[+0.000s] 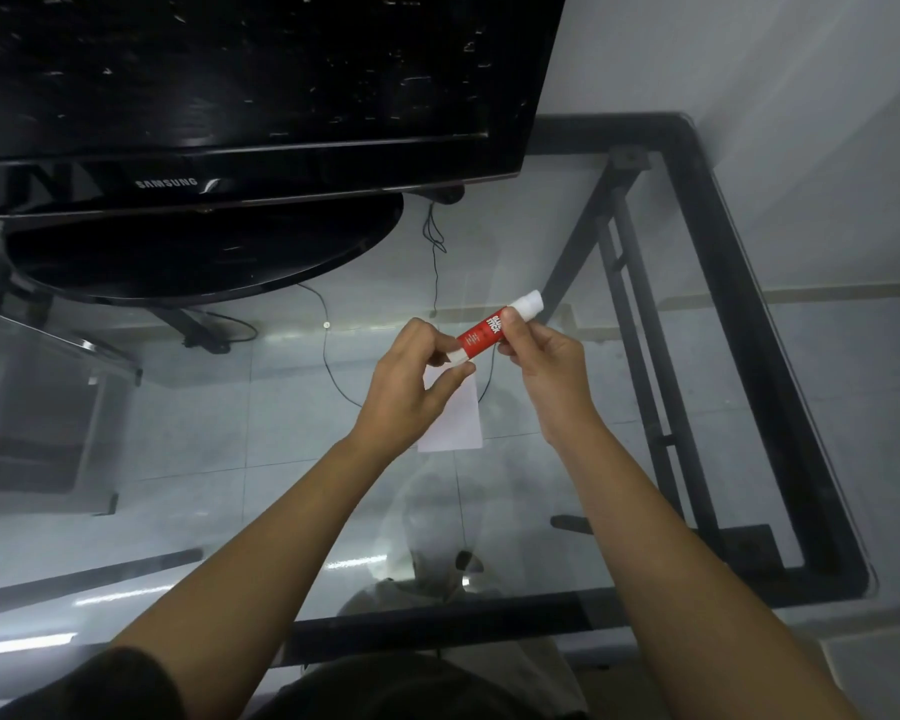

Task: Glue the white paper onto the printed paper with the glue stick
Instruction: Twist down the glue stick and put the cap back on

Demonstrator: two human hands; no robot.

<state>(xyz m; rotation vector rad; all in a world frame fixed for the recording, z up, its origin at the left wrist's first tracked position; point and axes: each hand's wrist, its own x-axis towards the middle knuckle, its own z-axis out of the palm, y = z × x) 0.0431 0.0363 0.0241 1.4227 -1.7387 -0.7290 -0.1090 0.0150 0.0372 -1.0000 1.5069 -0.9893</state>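
Both of my hands hold a red glue stick (481, 332) with white ends above the glass table. My right hand (544, 356) grips its red body, with the far white end pointing up and to the right. My left hand (417, 379) pinches the near white end between thumb and fingers. A white paper (461, 423) lies flat on the glass just below my hands, partly hidden by my left hand. I cannot see any printed paper.
A black Samsung monitor (230, 96) on an oval base (204, 252) fills the back left of the glass table (749, 356), which has a black frame. Thin cables (435, 252) show behind and below the glass. The tiled floor is visible through it.
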